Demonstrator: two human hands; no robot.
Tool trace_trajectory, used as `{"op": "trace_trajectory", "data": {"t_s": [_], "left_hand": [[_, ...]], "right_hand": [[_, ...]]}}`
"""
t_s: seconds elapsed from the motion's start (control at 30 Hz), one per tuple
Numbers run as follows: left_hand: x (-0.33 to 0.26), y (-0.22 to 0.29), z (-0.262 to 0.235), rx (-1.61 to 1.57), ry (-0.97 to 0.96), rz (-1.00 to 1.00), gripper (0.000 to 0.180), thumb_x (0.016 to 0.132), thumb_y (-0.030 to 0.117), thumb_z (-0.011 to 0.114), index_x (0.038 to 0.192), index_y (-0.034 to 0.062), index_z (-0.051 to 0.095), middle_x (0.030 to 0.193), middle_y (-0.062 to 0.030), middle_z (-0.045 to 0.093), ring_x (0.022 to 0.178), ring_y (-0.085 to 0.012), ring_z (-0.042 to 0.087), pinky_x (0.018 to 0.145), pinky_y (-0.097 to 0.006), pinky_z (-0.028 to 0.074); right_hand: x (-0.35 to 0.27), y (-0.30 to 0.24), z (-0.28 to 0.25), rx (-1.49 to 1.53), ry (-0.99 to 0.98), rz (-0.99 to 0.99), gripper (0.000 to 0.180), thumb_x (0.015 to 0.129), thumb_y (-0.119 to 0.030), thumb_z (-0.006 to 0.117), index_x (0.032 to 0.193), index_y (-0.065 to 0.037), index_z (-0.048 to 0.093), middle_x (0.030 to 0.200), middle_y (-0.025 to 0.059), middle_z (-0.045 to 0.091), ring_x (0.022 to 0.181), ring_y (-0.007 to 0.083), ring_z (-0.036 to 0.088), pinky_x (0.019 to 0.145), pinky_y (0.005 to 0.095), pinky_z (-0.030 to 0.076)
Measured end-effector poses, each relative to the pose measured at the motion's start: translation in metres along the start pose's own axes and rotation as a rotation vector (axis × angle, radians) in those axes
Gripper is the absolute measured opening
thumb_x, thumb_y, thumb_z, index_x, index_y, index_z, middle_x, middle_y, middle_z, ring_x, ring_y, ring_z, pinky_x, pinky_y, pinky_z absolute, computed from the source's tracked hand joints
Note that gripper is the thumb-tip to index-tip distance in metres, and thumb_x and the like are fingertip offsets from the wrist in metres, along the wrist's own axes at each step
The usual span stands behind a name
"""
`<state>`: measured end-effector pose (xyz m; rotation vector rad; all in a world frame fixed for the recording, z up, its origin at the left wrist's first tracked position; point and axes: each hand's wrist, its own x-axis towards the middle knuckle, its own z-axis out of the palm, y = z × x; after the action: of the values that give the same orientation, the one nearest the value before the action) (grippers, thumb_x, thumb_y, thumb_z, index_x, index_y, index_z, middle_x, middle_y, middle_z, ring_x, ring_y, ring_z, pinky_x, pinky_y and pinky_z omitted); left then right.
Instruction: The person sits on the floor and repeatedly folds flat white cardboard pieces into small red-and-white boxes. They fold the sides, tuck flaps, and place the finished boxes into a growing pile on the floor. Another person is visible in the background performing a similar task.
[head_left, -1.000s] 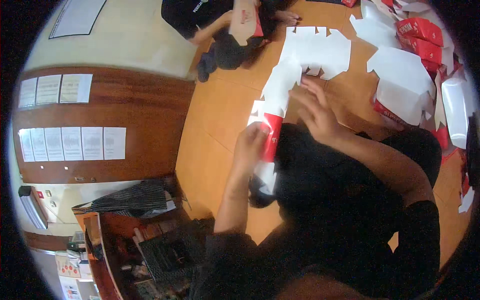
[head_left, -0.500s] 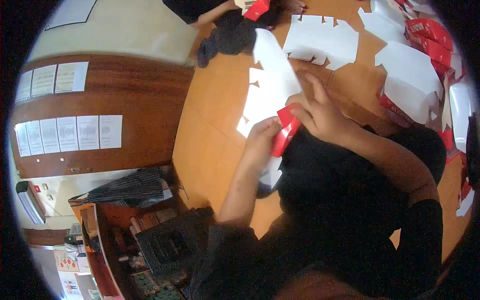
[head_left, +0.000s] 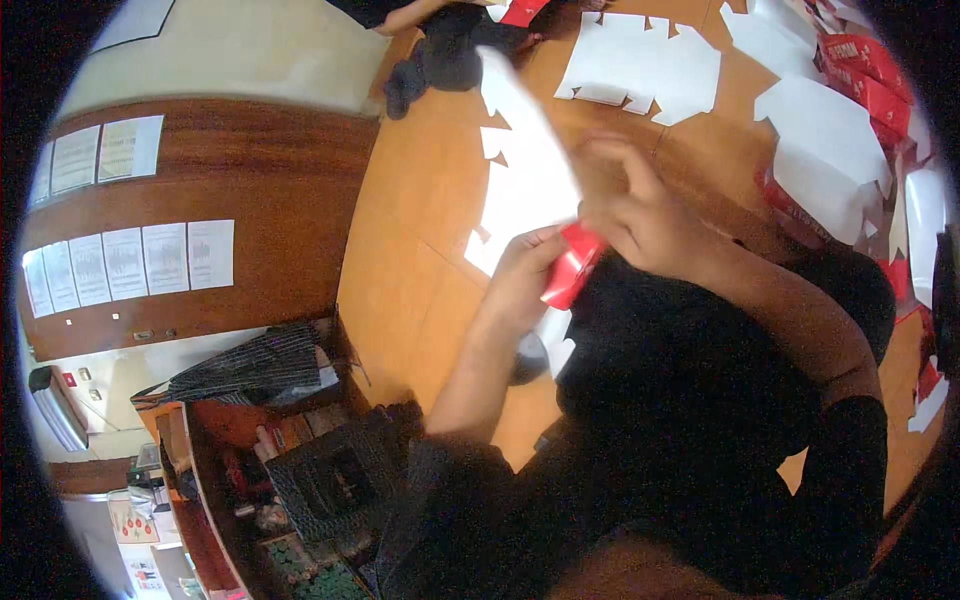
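A cardboard box blank [head_left: 530, 175], white with notched edges, stretches out in front of me. Its red panel [head_left: 574, 268] is bent up near my body and looks to be part of the same piece. My left hand [head_left: 525, 275] pinches this red panel from the left, thumb on top. At its upper right edge, my right hand [head_left: 645, 220] has its lower fingers curled against the card, while the forefinger is raised and slightly blurred. The fingertips of the right hand are partly hidden where they meet the card.
Another white blank [head_left: 645, 65] lies flat on the orange-brown floor [head_left: 395, 290] ahead. Red and white boxes [head_left: 865, 95] are heaped at the right, beside a partly folded white one [head_left: 825, 160]. A person's arm [head_left: 415, 14] shows at the top. A wooden shelf [head_left: 205, 500] stands at lower left.
The small red flap that stuck up between my hands now lies closer to the red panel. The white part of the blank has swung a little left. My view has shifted slightly.
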<state>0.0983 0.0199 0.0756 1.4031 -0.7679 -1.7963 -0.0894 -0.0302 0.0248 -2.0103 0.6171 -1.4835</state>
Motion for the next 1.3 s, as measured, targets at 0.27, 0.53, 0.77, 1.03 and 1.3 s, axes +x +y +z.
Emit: {"op": "trace_trajectory", "data": {"t_s": [0.27, 0.53, 0.77, 1.03, 1.3], "left_hand": [[-0.001, 0.003, -0.001, 0.040, -0.008, 0.035, 0.024, 0.094, 0.010, 0.058, 0.110, -0.0069, 0.065, 0.095, -0.0104, 0.071, 0.078, -0.0131, 0.066, 0.067, -0.026, 0.053], [0.001, 0.000, -0.002, 0.138, 0.055, 0.178, 0.017, 0.092, 0.006, 0.060, 0.101, -0.0060, 0.068, 0.084, -0.0078, 0.070, 0.069, -0.0106, 0.065, 0.062, -0.024, 0.051], [-0.001, 0.008, -0.001, 0.072, -0.017, 0.014, 0.015, 0.092, 0.004, 0.059, 0.100, -0.0042, 0.068, 0.084, -0.0059, 0.069, 0.070, -0.0104, 0.065, 0.064, -0.024, 0.053], [-0.002, 0.005, -0.010, 0.176, 0.027, 0.179, 0.029, 0.082, 0.008, 0.071, 0.107, -0.0066, 0.065, 0.095, -0.0112, 0.070, 0.079, -0.0173, 0.067, 0.072, -0.029, 0.056], [0.008, 0.024, -0.011, 0.019, -0.090, 0.023, 0.024, 0.095, 0.006, 0.055, 0.114, -0.0057, 0.062, 0.102, -0.0136, 0.070, 0.084, -0.0172, 0.068, 0.076, -0.029, 0.056]], "right_hand": [[0.012, -0.008, -0.010, -0.015, -0.150, -0.084, 0.006, 0.084, -0.001, 0.065, 0.087, 0.004, 0.064, 0.131, 0.0211, 0.045, 0.129, 0.0389, 0.043, 0.109, 0.0446, 0.036], [0.006, -0.010, -0.003, 0.045, -0.136, -0.021, 0.006, 0.082, -0.001, 0.066, 0.082, 0.002, 0.062, 0.132, 0.0220, 0.044, 0.128, 0.0399, 0.043, 0.102, 0.0427, 0.041], [0.008, -0.007, -0.009, 0.027, -0.160, -0.047, 0.009, 0.082, -0.004, 0.067, 0.078, 0.002, 0.061, 0.133, 0.0209, 0.044, 0.126, 0.0376, 0.045, 0.101, 0.0407, 0.042], [0.002, -0.012, -0.004, 0.056, -0.259, -0.057, 0.012, 0.084, -0.009, 0.068, 0.090, 0.001, 0.064, 0.138, 0.0211, 0.041, 0.119, 0.0384, 0.049, 0.100, 0.0417, 0.043], [0.003, -0.023, -0.016, -0.050, -0.371, 0.232, 0.037, 0.096, -0.022, 0.055, 0.128, -0.003, 0.050, 0.140, 0.0268, 0.041, 0.121, 0.0433, 0.049, 0.103, 0.0478, 0.041]]}}
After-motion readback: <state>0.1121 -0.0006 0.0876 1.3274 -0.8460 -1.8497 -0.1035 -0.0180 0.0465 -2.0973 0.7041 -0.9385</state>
